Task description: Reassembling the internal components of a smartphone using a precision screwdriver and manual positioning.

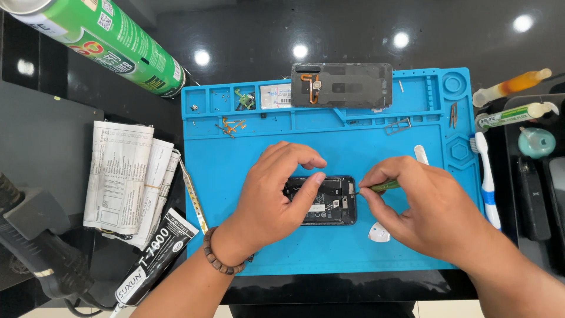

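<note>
While we look down on the bench, these are the lines we can fill:

Phone: our opened black smartphone with its back cover off [329,200] lies flat near the middle of the bright blue silicone repair mat [365,253].
Left hand: our left hand [273,194] presses down on the phone's left part, fingers curled over the top edge and thumb laid across the exposed inside; a brown wooden bead bracelet [220,259] sits on that wrist.
Right hand: our right hand [421,203] pinches a slim green-handled tool [382,186], its tip touching the phone's right end.
Mat, upper edge: the removed dark grey back panel with an orange flex cable [341,85] rests across the tray compartments.
Beside the right hand: a small white plastic pick [378,233] lies on the mat.
Left of mat: folded white printed papers [126,176] and a black glue tube [156,256].
Right of mat: a white and blue toothbrush [487,182].
</note>
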